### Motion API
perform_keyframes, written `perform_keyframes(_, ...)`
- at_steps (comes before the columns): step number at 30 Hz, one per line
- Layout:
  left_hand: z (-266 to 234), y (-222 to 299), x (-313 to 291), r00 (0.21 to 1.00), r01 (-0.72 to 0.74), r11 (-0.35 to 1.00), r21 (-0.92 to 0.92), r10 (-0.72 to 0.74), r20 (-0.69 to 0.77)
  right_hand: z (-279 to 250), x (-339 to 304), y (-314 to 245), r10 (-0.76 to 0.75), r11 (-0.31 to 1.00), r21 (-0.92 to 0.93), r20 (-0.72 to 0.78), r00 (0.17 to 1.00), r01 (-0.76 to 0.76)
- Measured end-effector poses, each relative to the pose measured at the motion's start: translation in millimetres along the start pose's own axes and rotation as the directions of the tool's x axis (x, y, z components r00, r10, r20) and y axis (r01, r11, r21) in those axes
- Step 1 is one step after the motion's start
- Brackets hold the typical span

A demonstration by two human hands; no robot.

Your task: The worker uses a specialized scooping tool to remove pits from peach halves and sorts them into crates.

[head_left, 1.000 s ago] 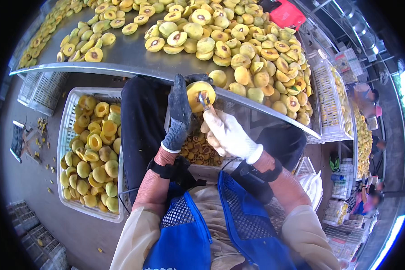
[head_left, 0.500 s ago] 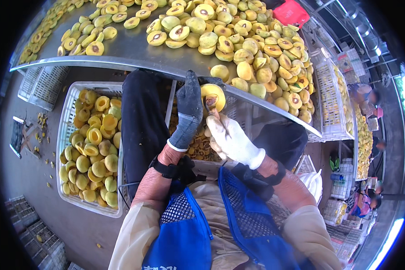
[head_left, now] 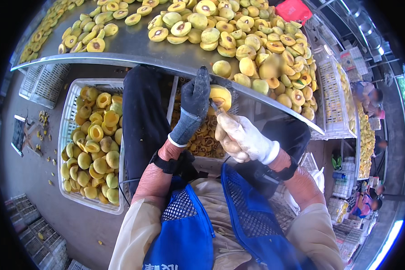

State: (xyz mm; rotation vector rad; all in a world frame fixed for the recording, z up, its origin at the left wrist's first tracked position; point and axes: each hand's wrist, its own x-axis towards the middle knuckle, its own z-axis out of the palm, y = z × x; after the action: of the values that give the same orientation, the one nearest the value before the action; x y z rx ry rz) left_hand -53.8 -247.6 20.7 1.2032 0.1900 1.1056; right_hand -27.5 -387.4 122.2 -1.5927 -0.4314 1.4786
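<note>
My left hand (head_left: 194,100), in a dark grey glove, holds a yellow peach half (head_left: 221,96) just below the edge of the metal table (head_left: 135,47). My right hand (head_left: 239,136), in a stained white glove, grips a small metal pitting tool (head_left: 215,107) whose tip is pressed into the cut face of the peach half. Both hands are close together above my lap. Under them a crate of brown pits and scraps (head_left: 203,137) shows between my knees.
The metal table carries a heap of halved and whole yellow peaches (head_left: 238,36). A white crate of pitted peach halves (head_left: 94,144) stands on the floor at my left. More white crates (head_left: 335,103) line the right side, where other people (head_left: 366,94) sit working.
Both hands have shifted slightly with the peach half as the view moved; the tool stays in the fruit. The peach half is turned a little more toward me.
</note>
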Motion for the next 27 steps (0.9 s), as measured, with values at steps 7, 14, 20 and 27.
perform_keyframes(7, -1.0, 7.6, -3.4, 0.987, -0.154, 0.974, 0.166, 0.144, 0.069, 5.2, -5.2, 4.9, 0.000, 1.000, -0.014, -0.033, 0.999, -0.001)
perform_keyframes(14, 6.7, 11.9, -16.6, 0.924, -0.364, 0.846, 0.390, 0.379, 0.041, 6.4, -9.1, 15.6, -0.007, 0.996, 0.088, -0.018, 1.000, 0.009)
perform_keyframes(20, -4.1, 3.1, -8.8, 0.796, -0.592, 0.621, 0.513, 0.552, 0.250, 2.4, -8.5, 14.6, -0.013, 0.984, 0.180, 0.033, 0.999, 0.007)
perform_keyframes(27, -9.8, 10.1, -3.0, 0.806, -0.589, 0.616, 0.523, 0.401, 0.435, 1.6, -15.4, 6.8, -0.002, 0.986, 0.168, 0.037, 0.999, -0.004)
